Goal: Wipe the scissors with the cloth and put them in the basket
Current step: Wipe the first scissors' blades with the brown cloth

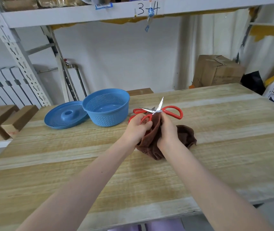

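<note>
A pair of red-handled scissors is held spread open above the wooden table, one blade pointing up and one to the left. My left hand grips its lower red handle loop. The other handle loop sticks out to the right. My right hand grips a brown cloth and presses a fold of it against the scissors just below the blades' crossing. The rest of the cloth hangs down onto the table. A blue perforated basket stands to the left, apart from both hands.
A blue perforated lid leans against the basket's left side. More red handle loops show behind my left hand, seemingly a second pair of scissors on the table. Wooden blocks sit at far left, a cardboard box behind the table.
</note>
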Demonstrator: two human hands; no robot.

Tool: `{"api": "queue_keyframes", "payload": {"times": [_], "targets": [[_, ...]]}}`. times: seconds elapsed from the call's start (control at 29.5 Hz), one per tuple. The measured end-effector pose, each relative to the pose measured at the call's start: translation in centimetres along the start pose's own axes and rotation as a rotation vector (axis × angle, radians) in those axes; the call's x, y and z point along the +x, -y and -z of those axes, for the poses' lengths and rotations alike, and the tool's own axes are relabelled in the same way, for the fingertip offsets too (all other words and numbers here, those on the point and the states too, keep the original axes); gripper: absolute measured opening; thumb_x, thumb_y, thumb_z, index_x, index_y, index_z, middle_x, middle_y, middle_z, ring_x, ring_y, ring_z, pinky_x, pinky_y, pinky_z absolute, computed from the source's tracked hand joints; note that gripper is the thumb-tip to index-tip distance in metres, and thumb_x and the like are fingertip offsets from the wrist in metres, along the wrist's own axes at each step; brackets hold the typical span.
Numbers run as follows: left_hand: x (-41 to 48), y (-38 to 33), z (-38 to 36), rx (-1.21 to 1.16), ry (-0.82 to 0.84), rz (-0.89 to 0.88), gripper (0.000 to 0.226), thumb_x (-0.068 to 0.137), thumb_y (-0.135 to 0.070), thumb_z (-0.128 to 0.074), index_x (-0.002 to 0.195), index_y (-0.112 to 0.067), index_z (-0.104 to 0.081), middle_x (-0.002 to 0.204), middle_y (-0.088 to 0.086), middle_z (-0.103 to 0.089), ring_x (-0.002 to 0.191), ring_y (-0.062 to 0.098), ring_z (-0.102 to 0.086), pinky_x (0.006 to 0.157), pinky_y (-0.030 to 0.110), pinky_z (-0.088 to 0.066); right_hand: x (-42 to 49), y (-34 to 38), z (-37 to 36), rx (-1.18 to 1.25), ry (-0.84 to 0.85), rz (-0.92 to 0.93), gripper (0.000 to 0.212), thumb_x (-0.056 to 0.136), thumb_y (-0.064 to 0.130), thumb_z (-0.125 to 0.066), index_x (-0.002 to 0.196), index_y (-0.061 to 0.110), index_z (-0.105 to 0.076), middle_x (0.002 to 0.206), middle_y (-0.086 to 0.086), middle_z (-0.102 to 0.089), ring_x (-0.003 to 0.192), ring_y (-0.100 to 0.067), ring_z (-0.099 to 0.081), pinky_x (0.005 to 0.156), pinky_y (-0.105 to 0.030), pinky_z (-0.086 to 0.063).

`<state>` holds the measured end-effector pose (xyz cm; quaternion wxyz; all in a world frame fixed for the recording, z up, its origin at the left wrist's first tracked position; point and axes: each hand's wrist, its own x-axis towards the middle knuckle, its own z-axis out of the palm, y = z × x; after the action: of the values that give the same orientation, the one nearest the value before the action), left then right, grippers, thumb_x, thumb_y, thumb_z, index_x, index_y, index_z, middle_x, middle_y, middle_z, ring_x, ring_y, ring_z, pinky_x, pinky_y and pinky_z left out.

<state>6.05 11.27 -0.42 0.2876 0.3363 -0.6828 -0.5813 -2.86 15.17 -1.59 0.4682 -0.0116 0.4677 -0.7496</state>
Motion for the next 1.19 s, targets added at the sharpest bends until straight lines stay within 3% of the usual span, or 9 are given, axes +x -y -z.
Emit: {"api": "queue_keyframes", "payload": {"times": [0.1,0.2,0.31,0.44,0.58,0.78,0.92,1.02,1.19], "targets": [[0.2,-0.7,0.1,-0.140,0.008,0.056,0.012,0.096,-0.001,-0.048,0.106,-0.004,-0.056,0.082,0.005,-0.056,0.067,0.012,-0.053,0.063,0.023,-0.047,-0.1,-0.3,0.8,0.152,-0.047,-0.016,0.035,0.087,0.028,-0.064,0.109,0.001,-0.071,0.105,-0.019,-0.072,0.093,-0.035,-0.072,0.088,-0.047,-0.057],[0.6,-1.0,1.0,-0.153,-0.008,0.153,0.027,0.096,-0.003,-0.050,0.123,-0.005,-0.054,0.104,0.003,-0.056,0.083,0.013,-0.055,0.065,0.024,-0.045,0.1,0.1,1.3,0.259,-0.037,-0.006,0.035,0.093,0.033,-0.057,0.105,0.003,-0.070,0.106,-0.017,-0.071,0.097,-0.034,-0.069,0.086,-0.044,-0.056],[0.8,-1.1,1.6,-0.134,-0.004,0.201,0.018,0.096,-0.002,-0.050,0.108,-0.011,-0.060,0.093,0.000,-0.060,0.080,0.015,-0.054,0.064,0.027,-0.044,-0.1,0.2,1.2,0.288,-0.011,-0.013,0.029,0.095,0.032,-0.055,0.093,0.006,-0.069,0.093,-0.014,-0.071,0.083,-0.030,-0.070,0.066,-0.035,-0.059],[0.5,-1.0,1.9,-0.054,0.057,0.198,0.018,0.094,0.000,-0.051,0.102,-0.012,-0.062,0.074,-0.001,-0.057,0.065,0.013,-0.050,0.058,0.024,-0.039,-0.6,-0.2,0.4,0.269,-0.002,-0.029,0.032,0.089,0.022,-0.053,0.106,-0.001,-0.067,0.104,-0.019,-0.068,0.091,-0.034,-0.067,0.084,-0.041,-0.057],[0.3,-0.8,1.8,-0.014,0.051,0.211,0.021,0.095,0.000,-0.048,0.096,-0.013,-0.064,0.072,-0.001,-0.058,0.065,0.015,-0.050,0.061,0.027,-0.040,-0.3,-0.4,0.3,0.302,-0.045,-0.018,0.022,0.091,0.021,-0.057,0.091,0.002,-0.068,0.079,-0.010,-0.070,0.062,-0.025,-0.069,0.055,-0.030,-0.057],[0.3,-0.5,1.5,0.058,0.030,0.182,0.022,0.096,-0.003,-0.046,0.101,-0.014,-0.065,0.088,0.007,-0.062,0.083,0.023,-0.055,0.076,0.038,-0.046,-0.2,-0.8,0.1,0.267,-0.064,-0.053,0.039,0.087,0.031,-0.059,0.115,0.005,-0.067,0.111,-0.016,-0.071,0.097,-0.035,-0.070,0.090,-0.049,-0.055],[0.5,-0.4,1.3,-0.012,0.006,0.108,0.019,0.097,-0.006,-0.050,0.096,-0.020,-0.062,0.089,0.001,-0.062,0.086,0.018,-0.055,0.074,0.034,-0.044,-0.4,-1.0,-0.2,0.260,-0.052,-0.064,0.035,0.087,0.032,-0.066,0.108,0.004,-0.070,0.106,-0.017,-0.073,0.095,-0.035,-0.071,0.091,-0.051,-0.054],[0.3,-0.5,1.1,0.015,0.038,0.076,0.015,0.095,-0.002,-0.050,0.097,-0.014,-0.061,0.092,0.008,-0.062,0.089,0.023,-0.057,0.089,0.042,-0.048,-0.7,-1.6,-0.9,0.224,0.023,-0.021,0.035,0.090,0.029,-0.066,0.113,0.003,-0.070,0.110,-0.017,-0.072,0.099,-0.032,-0.070,0.094,-0.046,-0.054],[-0.1,-0.5,1.2,0.027,0.017,0.070,0.012,0.095,-0.004,-0.052,0.097,-0.013,-0.059,0.084,0.006,-0.059,0.082,0.021,-0.052,0.077,0.036,-0.043,-0.3,-1.3,-1.4,0.177,-0.105,0.095,0.014,0.084,0.011,-0.062,0.075,0.004,-0.070,0.076,-0.012,-0.070,0.068,-0.027,-0.068,0.075,-0.040,-0.059]]}}
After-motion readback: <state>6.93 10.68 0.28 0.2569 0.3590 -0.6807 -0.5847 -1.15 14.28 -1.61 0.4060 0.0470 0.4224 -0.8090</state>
